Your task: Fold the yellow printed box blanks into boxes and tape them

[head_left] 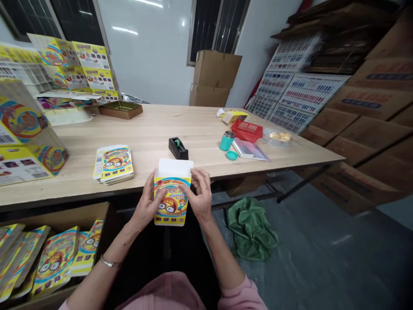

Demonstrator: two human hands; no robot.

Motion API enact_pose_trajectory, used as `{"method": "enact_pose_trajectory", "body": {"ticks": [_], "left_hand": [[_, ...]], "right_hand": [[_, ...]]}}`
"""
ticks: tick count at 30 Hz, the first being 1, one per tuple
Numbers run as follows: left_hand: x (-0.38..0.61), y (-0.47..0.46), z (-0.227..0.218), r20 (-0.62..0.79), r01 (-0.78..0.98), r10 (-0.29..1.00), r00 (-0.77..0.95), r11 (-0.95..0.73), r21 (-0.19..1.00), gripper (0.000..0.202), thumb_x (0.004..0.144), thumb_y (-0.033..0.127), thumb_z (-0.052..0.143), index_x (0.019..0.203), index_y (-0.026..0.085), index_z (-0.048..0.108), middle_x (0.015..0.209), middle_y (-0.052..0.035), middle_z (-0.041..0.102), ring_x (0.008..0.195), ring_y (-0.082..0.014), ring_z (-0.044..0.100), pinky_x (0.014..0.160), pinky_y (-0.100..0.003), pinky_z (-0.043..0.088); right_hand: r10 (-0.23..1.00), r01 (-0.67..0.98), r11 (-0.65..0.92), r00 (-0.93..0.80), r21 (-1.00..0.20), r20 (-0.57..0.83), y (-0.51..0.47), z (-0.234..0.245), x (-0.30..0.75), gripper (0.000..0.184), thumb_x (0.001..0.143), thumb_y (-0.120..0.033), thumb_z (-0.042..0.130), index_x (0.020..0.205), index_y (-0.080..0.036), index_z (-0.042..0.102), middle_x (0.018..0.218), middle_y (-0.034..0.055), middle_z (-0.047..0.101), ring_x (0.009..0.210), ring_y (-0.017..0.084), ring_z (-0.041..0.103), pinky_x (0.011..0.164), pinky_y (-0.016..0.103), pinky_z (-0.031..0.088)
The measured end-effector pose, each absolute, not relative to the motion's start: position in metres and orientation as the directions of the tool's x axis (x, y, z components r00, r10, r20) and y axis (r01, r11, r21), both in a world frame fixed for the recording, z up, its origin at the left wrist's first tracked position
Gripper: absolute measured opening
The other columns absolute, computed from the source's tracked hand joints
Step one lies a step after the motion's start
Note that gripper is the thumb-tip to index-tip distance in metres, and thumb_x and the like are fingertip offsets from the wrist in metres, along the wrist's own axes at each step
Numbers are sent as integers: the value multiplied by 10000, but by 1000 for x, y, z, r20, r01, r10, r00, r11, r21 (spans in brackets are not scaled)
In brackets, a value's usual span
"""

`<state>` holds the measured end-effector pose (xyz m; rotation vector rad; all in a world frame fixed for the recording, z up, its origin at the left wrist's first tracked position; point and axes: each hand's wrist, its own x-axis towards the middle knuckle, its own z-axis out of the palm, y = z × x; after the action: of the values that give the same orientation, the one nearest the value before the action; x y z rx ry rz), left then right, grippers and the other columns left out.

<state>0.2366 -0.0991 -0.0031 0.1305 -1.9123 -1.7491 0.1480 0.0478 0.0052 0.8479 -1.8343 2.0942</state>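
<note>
Between my two hands is a small yellow cardboard box [171, 209] with a cartoon face in glasses on its front and a white flap standing up at the top. My left hand [148, 200] grips its left side, thumb across the front. On the other side my right hand [200, 196] holds the right edge, its thumb also on the front panel. The box is held just off the table's front edge, above my lap. Beyond it stands a black tape dispenser [178, 148]. A stack of flat matching cartons [116, 163] lies on the table to the left.
An open carton [105, 215] of similar packs sits low at the left. Larger printed boxes [26, 159] stand on the table's left end. Toward the right are a teal jar [226, 141], its lid [231, 155] and a red basket [247, 130]. A green sack [251, 228] lies on the floor.
</note>
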Motion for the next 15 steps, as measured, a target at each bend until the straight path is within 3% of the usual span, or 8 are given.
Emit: {"method": "enact_pose_trajectory", "body": {"ticks": [6,11,15], "left_hand": [[228,-110,23,308,295,-311,-899,87,951,500,806,424,686,1229,259,477,1239,-69,629,1061,-214,658,849,-312,586],[225,-121,40,374,339,-396,-839,159,927,418,759,424,717,1084,251,520,1030,-22,654,894,-175,667,737,-267,578],[233,-120,33,394,344,-454,-799,192,919,337,762,447,707,959,236,534,863,11,631,720,-137,629,610,-226,537]], "right_hand": [[-287,-602,-184,-723,-777,629,55,20,140,215,860,-305,677,1065,-242,695,1113,69,605,1025,198,638,870,310,561],[-326,-721,-130,-617,-681,716,49,48,137,119,894,-324,624,915,-231,695,982,55,648,965,194,629,850,316,526],[-337,-698,-158,-627,-699,702,45,50,139,144,904,-312,594,841,-224,687,908,44,653,910,188,624,816,305,508]]}}
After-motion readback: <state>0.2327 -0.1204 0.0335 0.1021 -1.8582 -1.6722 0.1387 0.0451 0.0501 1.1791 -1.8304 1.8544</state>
